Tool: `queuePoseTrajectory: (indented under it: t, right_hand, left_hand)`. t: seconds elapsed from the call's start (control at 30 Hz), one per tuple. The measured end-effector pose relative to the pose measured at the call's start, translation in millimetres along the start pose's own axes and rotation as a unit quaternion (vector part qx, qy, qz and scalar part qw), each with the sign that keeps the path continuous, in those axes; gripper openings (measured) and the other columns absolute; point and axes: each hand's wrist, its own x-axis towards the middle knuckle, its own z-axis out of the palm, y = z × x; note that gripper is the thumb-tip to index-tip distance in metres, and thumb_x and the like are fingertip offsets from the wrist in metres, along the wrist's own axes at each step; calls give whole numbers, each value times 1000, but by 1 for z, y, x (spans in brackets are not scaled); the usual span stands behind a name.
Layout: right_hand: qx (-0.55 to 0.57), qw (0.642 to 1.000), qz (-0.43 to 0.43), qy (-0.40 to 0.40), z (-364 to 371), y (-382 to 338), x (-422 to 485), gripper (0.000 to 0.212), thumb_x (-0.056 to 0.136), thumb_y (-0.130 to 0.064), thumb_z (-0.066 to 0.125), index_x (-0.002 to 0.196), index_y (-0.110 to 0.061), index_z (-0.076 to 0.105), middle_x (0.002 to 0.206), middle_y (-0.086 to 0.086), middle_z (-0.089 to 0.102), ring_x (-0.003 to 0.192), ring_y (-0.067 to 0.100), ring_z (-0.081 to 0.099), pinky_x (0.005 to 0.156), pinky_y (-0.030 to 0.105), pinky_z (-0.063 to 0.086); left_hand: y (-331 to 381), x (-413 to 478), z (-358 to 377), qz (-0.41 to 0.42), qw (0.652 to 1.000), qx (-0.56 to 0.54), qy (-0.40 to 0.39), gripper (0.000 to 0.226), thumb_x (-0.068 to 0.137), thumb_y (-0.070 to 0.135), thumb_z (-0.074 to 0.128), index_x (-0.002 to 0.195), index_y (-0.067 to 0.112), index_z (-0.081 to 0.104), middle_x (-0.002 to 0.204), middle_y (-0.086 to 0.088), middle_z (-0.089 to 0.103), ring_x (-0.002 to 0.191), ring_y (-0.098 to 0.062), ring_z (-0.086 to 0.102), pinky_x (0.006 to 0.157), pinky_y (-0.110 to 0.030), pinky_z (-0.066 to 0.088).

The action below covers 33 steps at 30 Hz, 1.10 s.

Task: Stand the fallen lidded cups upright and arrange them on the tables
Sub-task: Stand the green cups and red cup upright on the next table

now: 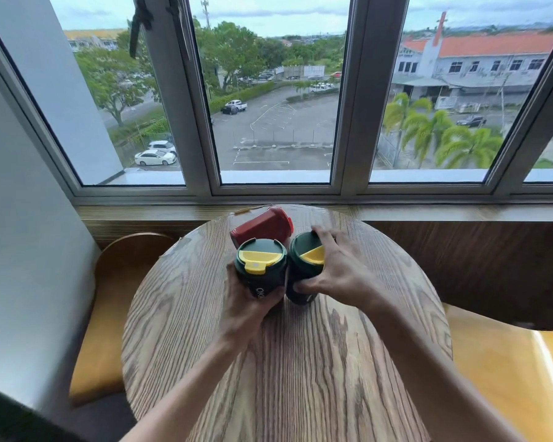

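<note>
Two dark green cups with yellow lid flaps stand side by side on the round wooden table (300,362). My left hand (243,301) is wrapped around the left green cup (261,266), which stands upright. My right hand (339,269) grips the right green cup (302,256) from above and the side, and this cup leans slightly to the right. Behind them a red cup (262,224) with a red lid lies on its side, lid pointing right toward the window.
A wooden windowsill (460,212) and a large window run along the table's far edge. Yellow-cushioned wooden chairs stand at the left (109,298) and the right (508,371). A white wall (29,250) closes the left side.
</note>
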Motion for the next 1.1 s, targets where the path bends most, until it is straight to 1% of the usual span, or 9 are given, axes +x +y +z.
queuePoseTrajectory:
  t: [0.1, 0.2, 0.27, 0.33, 0.4, 0.5, 0.7, 0.8, 1.1]
  right_hand:
    - [9, 999, -10, -52, -7, 9, 6, 107, 64, -27, 80, 151, -30, 17, 143, 4, 30, 128, 28, 32, 110, 40, 32]
    - [64, 998, -12, -26, -10, 15, 6, 101, 63, -21, 82, 147, -28, 28, 131, 5, 39, 121, 24, 41, 101, 29, 36]
    - [87, 996, -8, -5, -9, 18, 3, 95, 63, -20, 83, 143, -26, 34, 124, 5, 41, 110, 20, 46, 91, 22, 37]
    - [94, 995, -7, 8, -7, 20, 1, 93, 60, -24, 83, 140, -28, 36, 120, 5, 41, 104, 19, 50, 87, 23, 41]
    - [103, 995, -4, 8, -6, 23, 2, 93, 57, -31, 84, 138, -31, 37, 116, 5, 41, 103, 22, 52, 89, 28, 46]
    - [110, 994, 4, -18, -9, 25, 4, 93, 59, -29, 87, 138, -28, 38, 117, 6, 41, 104, 21, 51, 92, 28, 44]
    - [126, 991, -31, -34, -9, 29, 3, 90, 56, -31, 88, 132, -26, 39, 118, 3, 54, 106, 19, 55, 95, 36, 48]
    - [136, 990, -39, -29, -8, 32, 2, 90, 55, -31, 88, 130, -27, 39, 117, 1, 54, 105, 18, 57, 93, 34, 49]
    - [157, 986, -44, -28, -4, 37, -1, 91, 50, -39, 85, 127, -33, 38, 117, 1, 54, 104, 16, 57, 91, 32, 49]
  left_hand:
    - [0, 1, -2, -1, 1000, -1, -4, 74, 51, 43, 87, 112, 38, 44, 117, 3, 63, 110, -10, 61, 91, -35, 54]
    - [1, 2, -1, -2, 1000, 4, -5, 78, 52, 34, 88, 116, 31, 45, 113, 8, 64, 105, -3, 62, 80, -17, 52]
    - [1, 2, -2, -3, 1000, 12, -3, 80, 53, 30, 90, 119, 28, 45, 111, 10, 64, 101, 3, 62, 78, -17, 52]
    - [2, 2, -2, -4, 1000, 17, 0, 78, 57, 20, 92, 118, 27, 45, 109, 11, 64, 95, 9, 61, 74, -14, 52]
    - [2, 2, -2, -6, 1000, 24, 6, 76, 57, 19, 93, 116, 28, 45, 107, 12, 64, 95, 8, 61, 74, -16, 52]
    - [2, 0, -3, -5, 999, 37, 11, 79, 56, 22, 93, 118, 28, 45, 106, 14, 64, 96, 8, 61, 79, -25, 54]
    - [3, -2, -2, -1, 999, 47, 12, 78, 58, 19, 93, 119, 29, 44, 108, 14, 63, 94, 13, 60, 75, -18, 52]
    - [4, -3, -1, -3, 999, 48, 15, 76, 60, 18, 92, 117, 29, 44, 106, 15, 63, 90, 17, 59, 68, -10, 50]
    - [9, -7, -1, -5, 999, 44, 16, 74, 61, 22, 92, 116, 31, 43, 103, 16, 63, 90, 12, 59, 67, -9, 47]
